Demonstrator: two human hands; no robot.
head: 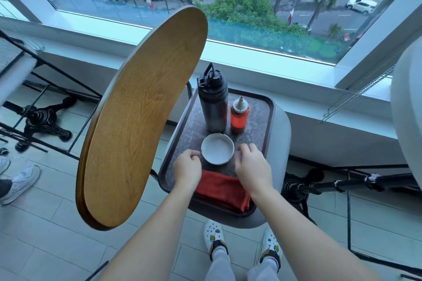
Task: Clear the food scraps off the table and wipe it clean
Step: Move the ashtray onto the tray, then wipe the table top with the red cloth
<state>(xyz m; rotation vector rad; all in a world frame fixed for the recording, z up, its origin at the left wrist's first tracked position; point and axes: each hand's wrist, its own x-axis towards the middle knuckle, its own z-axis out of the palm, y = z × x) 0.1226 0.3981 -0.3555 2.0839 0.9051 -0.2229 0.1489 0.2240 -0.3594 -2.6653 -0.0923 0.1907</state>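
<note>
A round wooden table top [146,116] fills the left of the view, and I see no scraps on it. To its right a dark tray [262,125] rests on a grey seat [284,130]. The tray carries a white shallow bowl [217,151], a folded red cloth [222,189], a dark flask [212,102] and a red squeeze bottle [239,116]. My left hand [187,167] hovers just left of the bowl, fingers loosely curled and holding nothing. My right hand [251,166] is just right of the bowl over the cloth's far edge, fingers bent down, also holding nothing.
A window ledge [296,70] runs behind the seat. Black table bases stand on the tiled floor at left [43,121] and right [303,187]. Another person's white shoe [22,182] is at the left edge. A grey chair back [408,121] stands at the right.
</note>
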